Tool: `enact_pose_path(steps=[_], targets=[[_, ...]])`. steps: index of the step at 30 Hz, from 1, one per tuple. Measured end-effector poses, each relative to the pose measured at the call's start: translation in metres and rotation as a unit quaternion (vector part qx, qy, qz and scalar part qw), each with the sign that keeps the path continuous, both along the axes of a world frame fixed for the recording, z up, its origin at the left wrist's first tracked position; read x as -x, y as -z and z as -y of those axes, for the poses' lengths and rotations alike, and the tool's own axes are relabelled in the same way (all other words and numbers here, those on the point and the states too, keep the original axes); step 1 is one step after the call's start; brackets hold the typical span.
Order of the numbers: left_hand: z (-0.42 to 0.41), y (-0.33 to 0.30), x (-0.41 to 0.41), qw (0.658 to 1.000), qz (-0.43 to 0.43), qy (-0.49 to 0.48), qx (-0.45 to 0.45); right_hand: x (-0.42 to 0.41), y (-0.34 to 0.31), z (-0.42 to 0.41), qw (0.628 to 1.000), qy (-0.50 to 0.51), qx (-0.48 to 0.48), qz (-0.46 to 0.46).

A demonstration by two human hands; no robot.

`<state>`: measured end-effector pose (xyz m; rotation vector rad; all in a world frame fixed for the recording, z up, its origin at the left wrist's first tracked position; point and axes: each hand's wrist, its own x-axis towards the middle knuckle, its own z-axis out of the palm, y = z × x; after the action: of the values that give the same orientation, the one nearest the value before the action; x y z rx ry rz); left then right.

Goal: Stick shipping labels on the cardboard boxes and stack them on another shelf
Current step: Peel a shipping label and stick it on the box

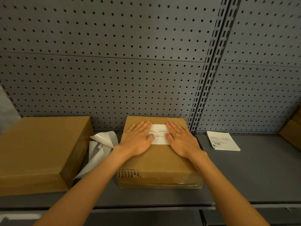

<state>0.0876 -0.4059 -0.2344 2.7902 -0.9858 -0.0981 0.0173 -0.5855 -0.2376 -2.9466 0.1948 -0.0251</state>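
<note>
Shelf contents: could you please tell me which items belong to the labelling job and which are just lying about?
Part of the job:
- middle box
- label being pressed by left hand and right hand
- label stack
- left box, unlabelled on top

Lying about:
- peeled backing sheets
- pegboard

Both ends of the shipping label [159, 134] lie hidden under the left hand [138, 139] and right hand [182, 141]; its print is too small to read. A cardboard box [290, 132] is cut off at right.
</note>
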Motion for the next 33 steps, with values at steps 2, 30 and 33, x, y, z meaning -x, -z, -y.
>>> enact_pose_path(steps=[2,30,33], targets=[[0.0,0.001,0.002,0.999,0.003,-0.032,0.015,0.0,0.0,-0.001,1.0,0.006,0.001,0.004],[0.002,-0.003,-0.005,0.999,0.033,-0.021,-0.001,-0.002,-0.003,0.008,1.0,0.016,-0.008,0.021],[0.012,-0.008,-0.011,0.998,0.063,0.007,-0.022,-0.002,-0.002,0.009,1.0,0.019,-0.007,0.024]])
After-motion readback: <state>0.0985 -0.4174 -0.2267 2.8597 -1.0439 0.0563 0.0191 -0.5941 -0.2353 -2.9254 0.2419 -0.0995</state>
